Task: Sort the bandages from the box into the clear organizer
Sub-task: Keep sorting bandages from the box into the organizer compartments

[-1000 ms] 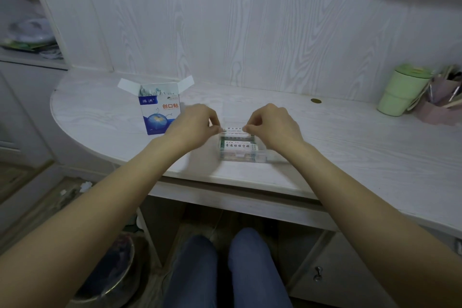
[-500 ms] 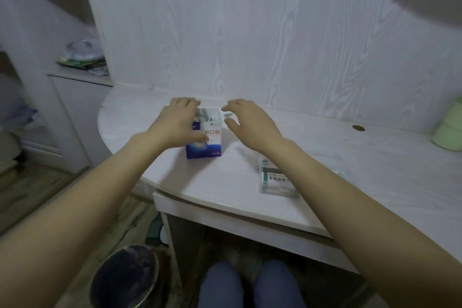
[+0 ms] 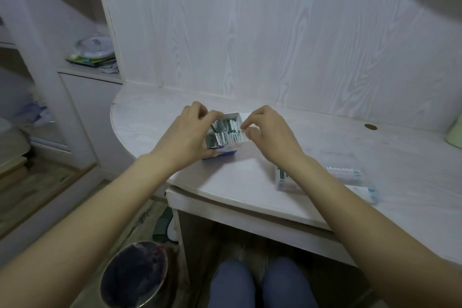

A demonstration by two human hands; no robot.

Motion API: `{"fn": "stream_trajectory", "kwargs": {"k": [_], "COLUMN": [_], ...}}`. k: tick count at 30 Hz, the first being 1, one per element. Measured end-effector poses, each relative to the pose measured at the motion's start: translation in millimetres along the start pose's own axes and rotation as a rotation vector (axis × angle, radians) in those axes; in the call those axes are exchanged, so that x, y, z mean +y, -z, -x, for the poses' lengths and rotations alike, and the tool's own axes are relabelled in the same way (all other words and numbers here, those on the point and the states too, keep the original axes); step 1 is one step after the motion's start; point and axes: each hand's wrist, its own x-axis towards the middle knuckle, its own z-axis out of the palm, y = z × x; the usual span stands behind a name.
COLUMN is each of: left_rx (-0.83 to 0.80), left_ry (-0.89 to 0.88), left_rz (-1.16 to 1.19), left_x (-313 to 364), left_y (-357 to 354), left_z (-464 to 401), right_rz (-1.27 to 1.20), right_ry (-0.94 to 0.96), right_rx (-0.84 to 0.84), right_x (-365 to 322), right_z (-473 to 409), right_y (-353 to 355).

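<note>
The blue-and-white bandage box (image 3: 226, 154) stands open on the white desk, packed with several green-and-white wrapped bandages (image 3: 225, 132). My left hand (image 3: 186, 136) grips the box's left side, fingers curled over its top edge. At the box's right edge, my right hand (image 3: 268, 130) has thumb and forefinger pinched on a bandage. The clear organizer (image 3: 285, 180) lies on the desk to the right, partly hidden under my right forearm, with bandages inside it.
The desk (image 3: 250, 182) has a rounded left end and a wall close behind. A green cup (image 3: 456, 132) shows at the right edge. A metal bin (image 3: 135, 277) stands on the floor at the left. Shelves with clutter (image 3: 93, 54) are on the left.
The view has tipped down over the box, so its contents show. Both hands have closed in on the box: the left now grips it, the right pinches at its right edge.
</note>
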Motion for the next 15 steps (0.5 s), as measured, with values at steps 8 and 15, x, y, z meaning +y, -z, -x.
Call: {"fn": "stream_trajectory", "kwargs": {"k": [8,15], "left_rx": [0.084,0.101], "left_ry": [-0.032,-0.024], "left_rz": [-0.041,-0.018], "left_x": [16.5,17.7], "left_y": [-7.2,-8.2], "left_z": [12.6,12.9], "right_rz": [0.275,0.348], "right_ry": [0.004,-0.085], "right_rx": [0.116,0.161], "right_x": [-10.1,-26.0], "right_z": [15.2,2.3], "right_y": [-13.0,-31.3]}}
